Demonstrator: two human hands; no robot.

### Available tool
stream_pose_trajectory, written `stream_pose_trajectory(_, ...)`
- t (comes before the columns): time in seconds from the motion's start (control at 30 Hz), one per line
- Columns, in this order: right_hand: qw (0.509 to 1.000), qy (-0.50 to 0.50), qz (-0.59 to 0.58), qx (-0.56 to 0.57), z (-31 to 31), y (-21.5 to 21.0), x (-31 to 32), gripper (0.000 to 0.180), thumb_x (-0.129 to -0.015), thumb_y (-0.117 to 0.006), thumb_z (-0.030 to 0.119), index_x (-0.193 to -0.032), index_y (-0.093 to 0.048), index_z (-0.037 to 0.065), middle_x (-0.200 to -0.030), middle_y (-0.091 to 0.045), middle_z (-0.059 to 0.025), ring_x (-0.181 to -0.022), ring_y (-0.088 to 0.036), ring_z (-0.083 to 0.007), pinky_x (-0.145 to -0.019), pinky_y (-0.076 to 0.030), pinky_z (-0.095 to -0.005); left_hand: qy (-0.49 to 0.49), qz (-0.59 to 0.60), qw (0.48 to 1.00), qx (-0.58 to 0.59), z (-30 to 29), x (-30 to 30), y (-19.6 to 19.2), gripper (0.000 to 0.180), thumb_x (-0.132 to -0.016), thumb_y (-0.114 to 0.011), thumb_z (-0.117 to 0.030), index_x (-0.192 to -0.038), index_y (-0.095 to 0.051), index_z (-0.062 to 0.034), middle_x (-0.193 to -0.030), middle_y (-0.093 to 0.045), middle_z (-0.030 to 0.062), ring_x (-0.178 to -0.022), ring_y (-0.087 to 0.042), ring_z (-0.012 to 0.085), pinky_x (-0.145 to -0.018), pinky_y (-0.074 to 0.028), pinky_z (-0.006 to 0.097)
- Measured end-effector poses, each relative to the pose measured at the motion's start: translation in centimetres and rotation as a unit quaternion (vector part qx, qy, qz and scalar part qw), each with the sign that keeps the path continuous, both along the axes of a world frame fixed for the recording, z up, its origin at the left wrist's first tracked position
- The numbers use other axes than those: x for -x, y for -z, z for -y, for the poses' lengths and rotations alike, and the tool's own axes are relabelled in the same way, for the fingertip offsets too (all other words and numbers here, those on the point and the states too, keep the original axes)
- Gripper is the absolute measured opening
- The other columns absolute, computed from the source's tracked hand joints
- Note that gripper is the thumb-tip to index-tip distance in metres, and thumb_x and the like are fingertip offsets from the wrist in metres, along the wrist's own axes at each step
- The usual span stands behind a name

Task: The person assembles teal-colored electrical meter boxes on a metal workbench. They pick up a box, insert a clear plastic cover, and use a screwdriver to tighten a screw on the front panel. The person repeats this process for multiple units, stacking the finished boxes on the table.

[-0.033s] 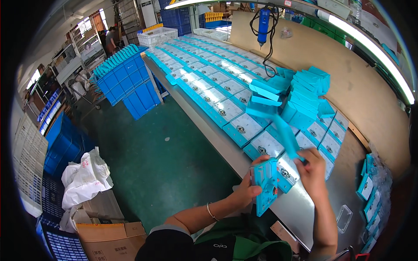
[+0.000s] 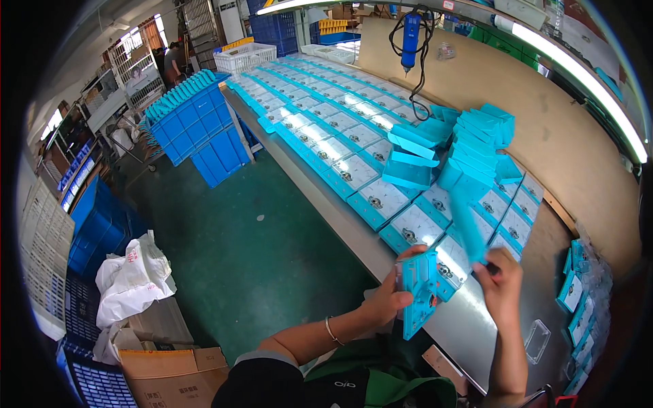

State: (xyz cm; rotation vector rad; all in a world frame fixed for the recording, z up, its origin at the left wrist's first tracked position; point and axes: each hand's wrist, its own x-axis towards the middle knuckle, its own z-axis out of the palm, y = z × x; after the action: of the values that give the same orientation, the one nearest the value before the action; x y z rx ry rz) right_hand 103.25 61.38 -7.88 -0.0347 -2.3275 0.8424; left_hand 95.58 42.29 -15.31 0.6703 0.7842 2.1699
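My left hand (image 2: 389, 296) is closed around a turquoise plastic housing (image 2: 420, 294), held tilted above the near edge of the metal table. A small reddish part shows inside it. In my right hand (image 2: 500, 280), pinched at its lower end, is a long turquoise plastic panel (image 2: 467, 228), blurred by motion. Just beyond both hands lie rows of turquoise units (image 2: 413, 226) with clear covers and round metal parts. Behind the raised panel is a pile of loose turquoise panels (image 2: 469, 163), resting on some of the units.
A blue power screwdriver (image 2: 411, 41) hangs from a coiled cord over the table. Blue crates (image 2: 194, 122) filled with turquoise parts stand left of it. More units (image 2: 578, 306) in plastic wrap line the right edge, near a clear frame (image 2: 538, 342). Cardboard boxes (image 2: 170, 377) sit lower left.
My right hand has moved a little to the right, and the panel has swung right and become more upright. The housing in my left hand has shifted slightly right and turned.
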Motion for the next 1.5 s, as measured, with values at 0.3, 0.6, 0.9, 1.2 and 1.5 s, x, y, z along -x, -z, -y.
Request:
stream_pose_trajectory(0.3, 0.735, 0.206, -0.018, 0.646, -4.4, 6.7, -19.7, 0.022, -0.089, -0.058, 0.02, -0.108, -0.053, 0.009, -0.097, -0.066, -0.0124, -0.071, -0.068, -0.0141, -0.035, -0.036, -0.0151, 0.248, 0.005, 0.969, 0.025, -8.0, -6.6, 1.1, 0.089, -0.069, -0.075, -0.038, -0.137, -0.023, -0.0136, -0.113, -0.046, 0.011, -0.094, -0.058, 0.0241, -0.081, -0.051, 0.041)
stream_pose_trajectory(0.6, 0.92, 0.279, 0.267, -0.073, -7.8, 4.5, -20.8, 0.067, -0.069, -0.075, 0.026, -0.129, -0.049, 0.01, -0.121, -0.053, -0.0226, -0.105, -0.056, -0.0325, -0.076, -0.049, -0.0352, 0.332, -0.084, 0.928, 0.144, -10.6, -7.8, 0.7, 0.087, -0.067, -0.073, -0.038, -0.136, -0.026, -0.0151, -0.11, -0.045, 0.0128, -0.093, -0.058, 0.0274, -0.079, -0.052, 0.042)
stream_pose_trajectory(0.9, 0.904, 0.089, 0.089, 0.409, -4.0, 4.3, -19.5, 0.075, -0.076, -0.066, 0.042, -0.134, -0.041, 0.001, -0.124, -0.051, -0.0171, -0.109, -0.049, -0.0209, -0.092, -0.04, -0.0327, 0.235, -0.088, 0.96, 0.128, -10.8, -8.0, 0.7, 0.093, -0.065, -0.077, -0.04, -0.137, -0.024, -0.0144, -0.114, -0.046, 0.013, -0.094, -0.057, 0.0258, -0.081, -0.05, 0.04)
stream_pose_trajectory(1.2, 0.846, 0.046, 0.035, 0.53, 0.0, 7.1, -17.8, 0.079, -0.082, -0.057, 0.05, -0.137, -0.033, -0.001, -0.119, -0.051, -0.015, -0.111, -0.048, -0.0217, -0.094, -0.038, -0.0331, 0.223, -0.066, 0.968, 0.09, -11.1, -8.3, 1.1, 0.09, -0.069, -0.076, -0.033, -0.137, -0.021, -0.0115, -0.125, -0.038, 0.0122, -0.111, -0.047, 0.0238, -0.087, -0.048, 0.039)
stream_pose_trajectory(1.5, 0.834, 0.049, -0.014, 0.549, 1.7, 7.3, -18.2, 0.08, -0.082, -0.059, 0.044, -0.141, -0.027, 0.0, -0.116, -0.053, -0.0137, -0.103, -0.051, -0.0191, -0.09, -0.039, -0.0298, 0.209, -0.072, 0.97, 0.1, -10.4, -9.4, 0.4, 0.089, -0.07, -0.075, -0.031, -0.137, -0.021, -0.0126, -0.126, -0.039, 0.0118, -0.113, -0.046, 0.0229, -0.093, -0.042, 0.037)
